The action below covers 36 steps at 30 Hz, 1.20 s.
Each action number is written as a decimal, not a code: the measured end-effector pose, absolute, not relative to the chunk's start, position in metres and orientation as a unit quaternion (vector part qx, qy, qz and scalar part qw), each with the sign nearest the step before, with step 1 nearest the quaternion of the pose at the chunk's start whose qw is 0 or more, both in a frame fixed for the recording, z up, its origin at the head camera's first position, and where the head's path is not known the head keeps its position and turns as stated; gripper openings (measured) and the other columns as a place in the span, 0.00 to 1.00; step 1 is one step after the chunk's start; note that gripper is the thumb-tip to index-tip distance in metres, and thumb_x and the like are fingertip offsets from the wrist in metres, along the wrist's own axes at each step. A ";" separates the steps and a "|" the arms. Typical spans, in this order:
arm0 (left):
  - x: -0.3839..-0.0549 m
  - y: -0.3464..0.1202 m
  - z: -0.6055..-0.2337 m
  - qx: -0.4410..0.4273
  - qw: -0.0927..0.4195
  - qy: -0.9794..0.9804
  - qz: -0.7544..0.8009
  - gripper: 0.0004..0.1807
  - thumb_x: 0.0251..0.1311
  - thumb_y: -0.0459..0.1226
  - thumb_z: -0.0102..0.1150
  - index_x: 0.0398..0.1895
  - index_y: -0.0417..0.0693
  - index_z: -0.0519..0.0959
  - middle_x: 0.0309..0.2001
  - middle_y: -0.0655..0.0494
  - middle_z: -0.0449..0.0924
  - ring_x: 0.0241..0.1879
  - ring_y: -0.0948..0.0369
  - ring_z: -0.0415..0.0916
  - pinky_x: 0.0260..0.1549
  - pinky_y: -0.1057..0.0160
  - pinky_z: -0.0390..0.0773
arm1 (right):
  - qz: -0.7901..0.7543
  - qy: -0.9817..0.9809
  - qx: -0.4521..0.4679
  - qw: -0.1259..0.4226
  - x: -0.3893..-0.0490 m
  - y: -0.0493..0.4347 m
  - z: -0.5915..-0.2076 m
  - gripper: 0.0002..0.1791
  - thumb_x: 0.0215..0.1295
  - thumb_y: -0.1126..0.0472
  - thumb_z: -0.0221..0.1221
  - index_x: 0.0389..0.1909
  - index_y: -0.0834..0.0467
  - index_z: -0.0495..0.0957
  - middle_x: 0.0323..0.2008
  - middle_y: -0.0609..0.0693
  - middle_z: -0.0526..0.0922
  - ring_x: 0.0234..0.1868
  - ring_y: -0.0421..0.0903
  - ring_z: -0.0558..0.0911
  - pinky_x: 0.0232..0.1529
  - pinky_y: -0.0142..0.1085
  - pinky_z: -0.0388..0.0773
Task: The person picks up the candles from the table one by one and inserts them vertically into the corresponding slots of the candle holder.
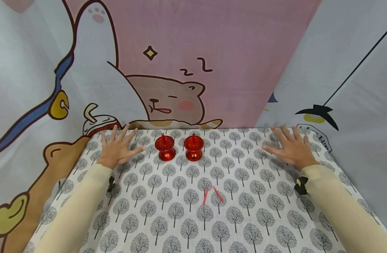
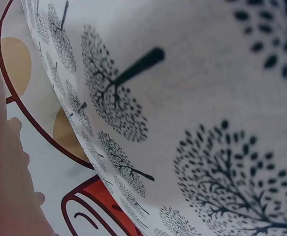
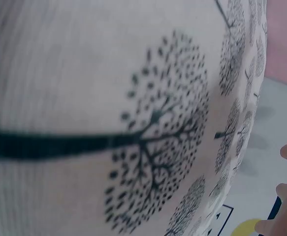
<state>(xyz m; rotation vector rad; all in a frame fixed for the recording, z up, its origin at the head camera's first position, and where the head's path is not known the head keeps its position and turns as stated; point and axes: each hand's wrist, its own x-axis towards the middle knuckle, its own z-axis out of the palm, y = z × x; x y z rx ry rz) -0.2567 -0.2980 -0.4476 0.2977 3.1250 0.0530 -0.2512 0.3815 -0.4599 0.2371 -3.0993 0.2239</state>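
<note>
My left hand (image 1: pixel 116 149) is spread out above the left part of the tabletop, its fingers straight and holding nothing. My right hand (image 1: pixel 292 148) is likewise spread on the right side. Between them, nearer the left hand, two shiny red candle holders (image 1: pixel 165 147) (image 1: pixel 194 147) stand upright side by side, a small gap apart. Closer to me lie two thin red sticks (image 1: pixel 205 195) (image 1: pixel 218 194), slanting apart from each other. In the wrist views only the edges of the left fingers (image 2: pixel 15 162) and right fingers (image 3: pixel 286 196) show.
A white cloth (image 1: pixel 149 225) printed with dark trees covers the table. Behind it hangs a pink and white curtain (image 1: pixel 244 52) with cartoon animals, meeting the table's back edge. Cloth walls also stand at left and right.
</note>
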 end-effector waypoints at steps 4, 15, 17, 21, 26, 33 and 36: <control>-0.253 -0.294 -0.446 0.105 0.007 0.994 0.025 0.57 0.71 0.79 0.39 0.93 0.63 0.43 0.91 0.46 0.33 0.86 0.31 0.26 0.70 0.22 0.14 | 0.074 -0.993 0.087 0.008 -0.250 0.372 -0.458 0.59 0.74 0.19 0.49 0.92 0.42 0.36 0.88 0.66 0.42 0.84 0.77 0.32 0.71 0.84 0.25; -0.248 -0.274 -0.441 0.136 -0.007 0.988 0.068 0.58 0.70 0.78 0.46 0.93 0.63 0.42 0.91 0.52 0.33 0.87 0.37 0.23 0.73 0.24 0.17 | 0.083 -0.988 0.128 0.021 -0.249 0.329 -0.453 0.59 0.72 0.19 0.53 0.92 0.43 0.44 0.89 0.62 0.47 0.86 0.75 0.37 0.74 0.82 0.31; -0.247 -0.270 -0.440 0.142 -0.015 0.987 0.075 0.58 0.69 0.78 0.47 0.93 0.64 0.42 0.91 0.52 0.34 0.87 0.37 0.24 0.74 0.23 0.19 | 0.082 -0.986 0.140 0.026 -0.250 0.320 -0.453 0.58 0.71 0.19 0.54 0.92 0.43 0.45 0.88 0.62 0.49 0.86 0.76 0.39 0.75 0.82 0.32; -0.244 -0.259 -0.440 0.158 -0.029 0.983 0.093 0.59 0.68 0.78 0.49 0.93 0.62 0.45 0.91 0.50 0.37 0.87 0.36 0.28 0.74 0.22 0.21 | 0.095 -0.981 0.163 0.032 -0.252 0.299 -0.455 0.57 0.72 0.20 0.55 0.92 0.41 0.46 0.89 0.60 0.49 0.86 0.75 0.40 0.75 0.81 0.33; -0.242 -0.242 -0.439 0.168 -0.032 0.979 0.111 0.59 0.69 0.76 0.50 0.92 0.55 0.48 0.91 0.46 0.40 0.87 0.36 0.31 0.75 0.20 0.26 | 0.108 -0.975 0.190 0.037 -0.254 0.269 -0.457 0.56 0.72 0.20 0.54 0.92 0.43 0.49 0.89 0.58 0.50 0.87 0.72 0.41 0.76 0.80 0.37; -0.239 -0.222 -0.443 0.158 -0.017 0.972 0.172 0.59 0.71 0.74 0.52 0.92 0.53 0.47 0.90 0.45 0.45 0.88 0.38 0.32 0.76 0.21 0.32 | 0.177 -0.961 0.210 0.030 -0.252 0.223 -0.456 0.54 0.75 0.27 0.59 0.91 0.48 0.52 0.88 0.59 0.53 0.86 0.72 0.44 0.78 0.78 0.42; -0.237 -0.216 -0.447 0.154 -0.014 0.961 0.231 0.57 0.72 0.71 0.56 0.92 0.52 0.48 0.89 0.44 0.47 0.87 0.37 0.39 0.78 0.22 0.39 | 0.243 -0.946 0.212 0.014 -0.250 0.205 -0.455 0.54 0.75 0.29 0.61 0.91 0.48 0.51 0.88 0.58 0.54 0.87 0.71 0.46 0.79 0.76 0.43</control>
